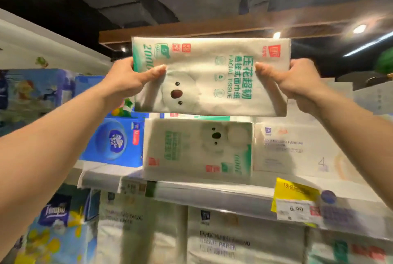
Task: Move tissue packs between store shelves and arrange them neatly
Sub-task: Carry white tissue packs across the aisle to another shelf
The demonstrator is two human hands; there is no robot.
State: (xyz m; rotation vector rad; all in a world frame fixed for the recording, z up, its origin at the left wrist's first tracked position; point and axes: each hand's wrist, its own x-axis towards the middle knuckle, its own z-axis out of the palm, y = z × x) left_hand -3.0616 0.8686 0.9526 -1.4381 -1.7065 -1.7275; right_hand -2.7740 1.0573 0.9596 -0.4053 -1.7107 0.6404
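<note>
I hold a white facial tissue pack point(210, 76) with a koala face and green lettering up high, lying on its side, above the top shelf. My left hand point(129, 79) grips its left end, thumb across the front. Its right end is pinched by my right hand point(291, 82) in the same way. Directly below it a second koala tissue pack point(197, 149) stands on the top shelf point(212, 189), with the green edge of another pack showing on top of it.
A blue tissue box point(114, 142) stands left of the shelved koala pack, a white pack point(293, 149) to its right. Yellow and white price tags point(295, 202) hang on the shelf edge. More tissue packs point(234, 240) fill the shelf below. A wooden beam point(212, 27) runs overhead.
</note>
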